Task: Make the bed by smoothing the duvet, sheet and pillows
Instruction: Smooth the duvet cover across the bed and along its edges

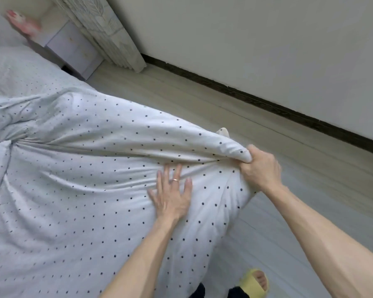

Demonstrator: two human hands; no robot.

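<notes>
The right hand point(259, 167) is clenched around a bunched corner of the white dotted duvet point(84, 168), which spreads to the left of both hands over the bed. The left hand point(172, 195), with a ring point(175, 180) on one finger, lies flat with straight fingers on the duvet, just beside the right hand. Below the right forearm, a foot in a yellow slipper point(254, 281) stands on the floor point(267, 130).

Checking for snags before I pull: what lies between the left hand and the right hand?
Only creased duvet, in the head view; the left hand presses it flat, the right hand grips its corner.
</notes>
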